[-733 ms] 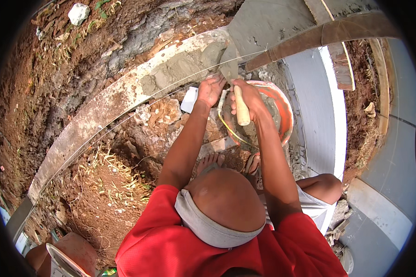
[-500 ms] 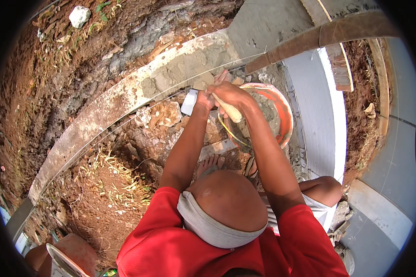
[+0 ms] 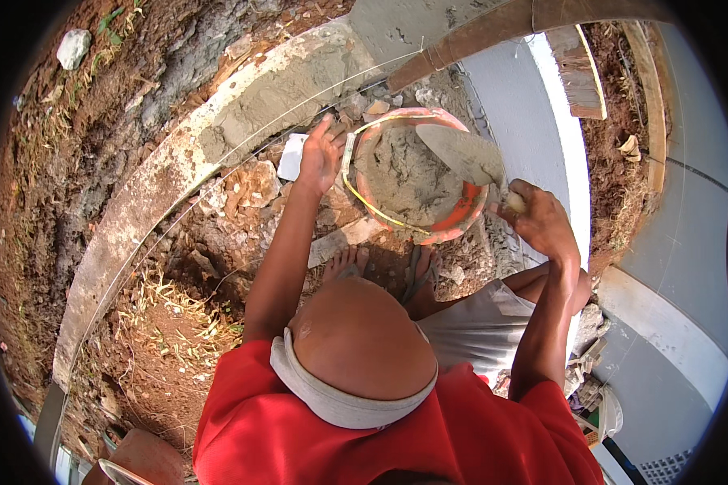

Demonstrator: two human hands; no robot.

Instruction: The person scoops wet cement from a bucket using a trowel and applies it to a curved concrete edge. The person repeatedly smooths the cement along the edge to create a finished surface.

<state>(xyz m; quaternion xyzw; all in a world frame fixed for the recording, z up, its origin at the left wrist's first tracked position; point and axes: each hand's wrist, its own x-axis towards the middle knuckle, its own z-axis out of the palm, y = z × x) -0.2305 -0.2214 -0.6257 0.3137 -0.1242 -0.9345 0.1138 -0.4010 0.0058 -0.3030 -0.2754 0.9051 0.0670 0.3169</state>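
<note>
My right hand [image 3: 543, 220] is closed round the pale handle of a trowel [image 3: 459, 152]. Its blade, smeared with grey mortar, lies over the far right side of an orange bucket [image 3: 471, 200]. Wet mortar [image 3: 400, 179] fills much of that bucket. Beside the bucket's left rim, my left hand [image 3: 323, 155] is open with fingers stretched upward, close to the white grip of the yellow wire handle [image 3: 349, 153]; whether it touches the grip I cannot tell. A white block [image 3: 292, 157] sits just left of that hand.
A curved concrete ledge [image 3: 170, 166] with fresh mortar on top runs along the left, a string line stretched along it. Rubble stones [image 3: 253, 183] lie below it. At the right stand a white-edged grey wall [image 3: 534, 121] and a wooden plank [image 3: 578, 77]. Another bucket [image 3: 141, 462] is at lower left.
My hands, together over the ledge side of the bucket before, have parted. The right swung right and nearer with the trowel, its blade now above the mortar; the left opened by the bucket handle.
</note>
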